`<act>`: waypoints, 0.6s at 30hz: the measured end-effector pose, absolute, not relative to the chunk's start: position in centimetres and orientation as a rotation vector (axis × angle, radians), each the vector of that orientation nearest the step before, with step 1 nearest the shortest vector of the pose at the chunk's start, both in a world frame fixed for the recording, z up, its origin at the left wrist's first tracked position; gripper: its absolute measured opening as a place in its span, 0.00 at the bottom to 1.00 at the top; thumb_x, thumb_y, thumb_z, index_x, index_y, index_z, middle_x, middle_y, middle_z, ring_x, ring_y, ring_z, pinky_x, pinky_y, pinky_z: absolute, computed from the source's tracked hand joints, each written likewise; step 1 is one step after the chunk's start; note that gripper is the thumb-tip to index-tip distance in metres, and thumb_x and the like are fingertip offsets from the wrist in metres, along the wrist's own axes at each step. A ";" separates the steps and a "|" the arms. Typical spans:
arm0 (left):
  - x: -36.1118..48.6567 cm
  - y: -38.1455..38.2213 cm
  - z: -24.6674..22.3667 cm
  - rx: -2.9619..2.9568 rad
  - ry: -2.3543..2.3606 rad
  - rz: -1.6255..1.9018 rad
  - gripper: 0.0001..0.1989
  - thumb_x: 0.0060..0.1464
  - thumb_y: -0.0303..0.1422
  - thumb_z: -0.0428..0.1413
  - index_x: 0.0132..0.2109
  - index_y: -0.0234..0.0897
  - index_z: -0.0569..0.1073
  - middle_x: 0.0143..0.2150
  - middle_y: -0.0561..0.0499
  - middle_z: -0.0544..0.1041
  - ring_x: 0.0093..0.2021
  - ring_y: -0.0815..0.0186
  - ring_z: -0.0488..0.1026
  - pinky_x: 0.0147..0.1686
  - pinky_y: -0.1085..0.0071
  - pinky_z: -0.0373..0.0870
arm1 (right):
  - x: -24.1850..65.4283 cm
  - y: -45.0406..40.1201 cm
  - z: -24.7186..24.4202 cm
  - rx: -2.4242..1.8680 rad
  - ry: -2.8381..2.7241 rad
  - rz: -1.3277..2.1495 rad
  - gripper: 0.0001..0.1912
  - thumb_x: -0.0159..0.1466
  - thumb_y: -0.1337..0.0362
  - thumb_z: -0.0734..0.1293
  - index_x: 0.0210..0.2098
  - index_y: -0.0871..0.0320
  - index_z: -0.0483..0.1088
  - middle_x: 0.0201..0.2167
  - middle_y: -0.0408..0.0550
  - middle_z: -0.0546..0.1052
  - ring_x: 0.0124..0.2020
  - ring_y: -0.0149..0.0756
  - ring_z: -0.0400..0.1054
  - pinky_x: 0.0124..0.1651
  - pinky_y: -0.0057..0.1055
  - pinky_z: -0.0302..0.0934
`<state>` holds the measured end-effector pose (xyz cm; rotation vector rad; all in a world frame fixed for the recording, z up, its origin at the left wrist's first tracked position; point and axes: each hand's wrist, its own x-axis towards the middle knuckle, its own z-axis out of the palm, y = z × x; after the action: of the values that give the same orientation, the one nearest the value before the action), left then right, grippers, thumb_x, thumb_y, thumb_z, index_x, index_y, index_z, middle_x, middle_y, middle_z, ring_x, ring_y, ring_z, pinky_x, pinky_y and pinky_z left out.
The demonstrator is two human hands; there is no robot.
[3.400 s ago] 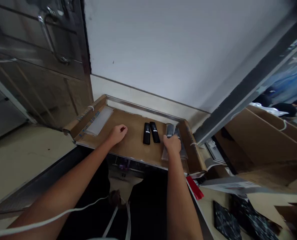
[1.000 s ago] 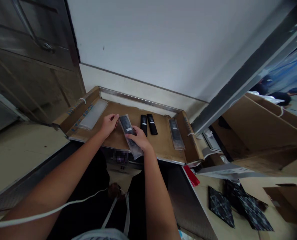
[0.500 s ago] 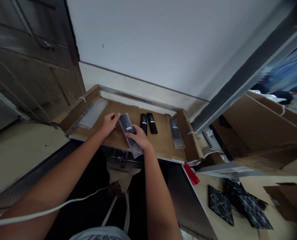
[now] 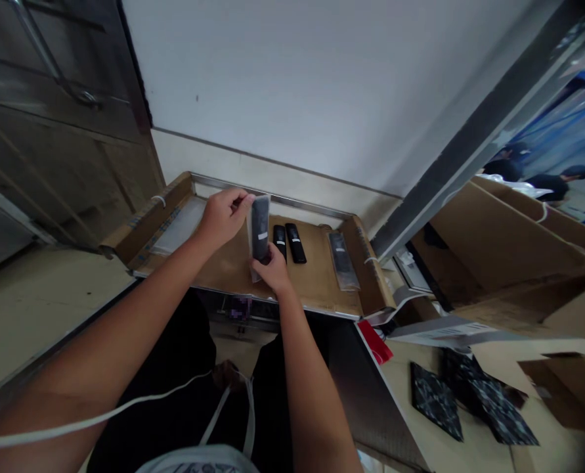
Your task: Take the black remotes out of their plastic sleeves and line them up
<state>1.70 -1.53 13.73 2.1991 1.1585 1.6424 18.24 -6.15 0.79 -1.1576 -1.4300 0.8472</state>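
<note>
Between my two hands a black remote control in a clear plastic sleeve [image 4: 260, 226] is held nearly upright above the cardboard surface. My left hand [image 4: 227, 213] pinches the sleeve's upper corner. Lower down, my right hand [image 4: 272, 268] grips the remote through the sleeve. Two bare black remotes, a left one [image 4: 280, 240] and a right one [image 4: 296, 244], lie side by side just right of my hands. Farther right, another sleeved remote [image 4: 342, 261] rests along the tray's side. A stack of clear sleeves [image 4: 178, 230] lies at the left, partly behind my left arm.
The cardboard tray [image 4: 316, 289] has raised walls at left and right and backs onto a white wall [image 4: 272, 85]. To the right stands a large cardboard box [image 4: 513, 263], with dark patterned packets [image 4: 434, 404] on the floor. A white cord [image 4: 139, 397] crosses my left arm.
Both hands have lifted the sleeved remote up and away from me, turning it from slanted to nearly upright. The other remotes stay where they were.
</note>
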 end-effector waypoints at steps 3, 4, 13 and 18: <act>2.1 -2.2 15.1 2.225 1.123 1.708 0.12 0.64 0.38 0.54 0.33 0.37 0.74 0.25 0.54 0.71 0.26 0.68 0.66 0.28 0.71 0.60 | 18.3 -5.9 0.5 -1.166 -1.427 0.870 0.19 0.51 0.62 0.71 0.43 0.57 0.71 0.37 0.44 0.77 0.36 0.36 0.70 0.45 0.34 0.68; 2.2 -2.4 15.3 2.227 1.110 1.713 0.12 0.64 0.38 0.54 0.34 0.37 0.74 0.25 0.54 0.71 0.26 0.68 0.66 0.28 0.71 0.60 | 18.3 -5.9 0.4 -1.160 -1.426 0.881 0.19 0.51 0.61 0.72 0.42 0.57 0.71 0.37 0.44 0.77 0.36 0.36 0.71 0.45 0.34 0.68; 3.0 -3.3 15.6 2.205 1.064 1.645 0.12 0.65 0.38 0.54 0.34 0.37 0.73 0.26 0.54 0.72 0.27 0.68 0.67 0.29 0.71 0.62 | 18.4 -6.0 0.1 -1.174 -1.395 0.919 0.15 0.51 0.61 0.71 0.39 0.58 0.72 0.32 0.41 0.76 0.33 0.34 0.68 0.41 0.32 0.67; 2.9 -3.1 15.6 1.979 1.132 1.652 0.11 0.64 0.41 0.55 0.38 0.38 0.71 0.28 0.53 0.72 0.28 0.68 0.68 0.29 0.72 0.64 | 18.5 -6.2 0.4 -1.163 -1.407 0.921 0.13 0.50 0.64 0.69 0.37 0.57 0.71 0.29 0.38 0.73 0.31 0.33 0.65 0.38 0.29 0.64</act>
<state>2.92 -3.08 15.63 1.9792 1.1315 1.6520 18.46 -6.20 0.41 -1.1632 -1.4069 0.9209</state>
